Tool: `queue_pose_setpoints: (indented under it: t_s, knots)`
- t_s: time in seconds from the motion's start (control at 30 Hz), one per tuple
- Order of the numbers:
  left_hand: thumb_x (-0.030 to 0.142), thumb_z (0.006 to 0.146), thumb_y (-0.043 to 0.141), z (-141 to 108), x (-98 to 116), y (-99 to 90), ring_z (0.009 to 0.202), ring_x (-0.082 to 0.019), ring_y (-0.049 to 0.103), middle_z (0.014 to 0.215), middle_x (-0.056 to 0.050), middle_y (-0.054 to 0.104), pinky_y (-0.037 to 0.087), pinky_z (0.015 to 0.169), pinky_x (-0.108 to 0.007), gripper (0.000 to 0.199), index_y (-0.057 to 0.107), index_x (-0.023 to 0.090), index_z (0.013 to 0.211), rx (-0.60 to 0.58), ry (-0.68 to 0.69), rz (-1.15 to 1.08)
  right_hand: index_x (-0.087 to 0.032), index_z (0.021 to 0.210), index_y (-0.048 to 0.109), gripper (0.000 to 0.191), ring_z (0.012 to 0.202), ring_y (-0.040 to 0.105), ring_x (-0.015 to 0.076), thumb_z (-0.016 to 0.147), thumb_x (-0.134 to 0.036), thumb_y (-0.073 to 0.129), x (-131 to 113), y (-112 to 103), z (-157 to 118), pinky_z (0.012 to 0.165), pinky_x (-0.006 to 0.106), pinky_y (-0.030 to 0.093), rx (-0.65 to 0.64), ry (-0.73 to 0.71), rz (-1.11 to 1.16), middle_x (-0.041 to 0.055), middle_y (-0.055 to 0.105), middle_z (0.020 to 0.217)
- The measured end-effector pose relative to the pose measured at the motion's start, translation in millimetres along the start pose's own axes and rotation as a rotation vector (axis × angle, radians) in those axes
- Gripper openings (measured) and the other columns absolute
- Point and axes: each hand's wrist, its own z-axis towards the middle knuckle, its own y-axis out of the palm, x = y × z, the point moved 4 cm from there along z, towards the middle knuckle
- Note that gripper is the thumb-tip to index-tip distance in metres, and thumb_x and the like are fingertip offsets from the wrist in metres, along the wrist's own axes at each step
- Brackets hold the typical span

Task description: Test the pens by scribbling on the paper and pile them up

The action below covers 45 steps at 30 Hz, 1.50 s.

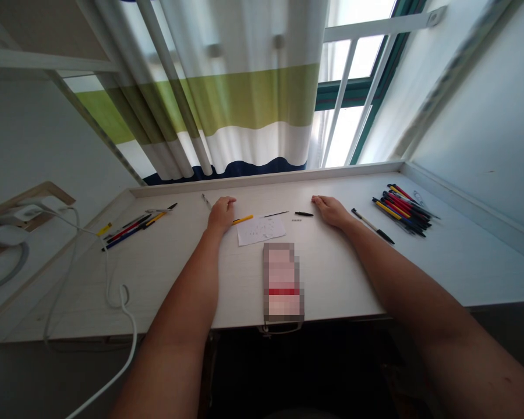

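Observation:
My left hand (222,214) rests on the desk with its fingers curled in, and nothing shows in it. Beside it lie a yellow pen barrel (243,220) and a clear-and-grey pen (206,201). My right hand (329,210) also lies curled on the desktop, with no object visible in its fingers. Just left of it is a short black pen part (304,214). Between the hands are a thin dark pen refill (276,214), a small spring-like piece (296,220) and a white paper (261,231) with small marks.
Several pens (404,209) are heaped at the right, with a black-and-white pen (372,226) apart from them. More pens (135,227) lie at the left. A pixelated phone-shaped object (283,282) sits at the front edge. White cables (107,273) trail down the left side.

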Motion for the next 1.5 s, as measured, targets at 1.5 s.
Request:
queue_pose_setpoints:
  t_s: [1.5]
  knots:
    - [0.025,0.103,0.051,-31,102,31.4,0.102,-0.026,0.066,0.109,-0.010,0.074,0.049,0.093,-0.038,0.022,0.072,0.019,0.104,-0.389,0.356,0.286,-0.024,0.091,0.076,0.016,0.112,0.062,0.0309,0.095,-0.028,0.061,-59,16,-17,0.107,0.052,0.038,-0.103,-0.418,-0.049,0.0094,0.075,0.113]
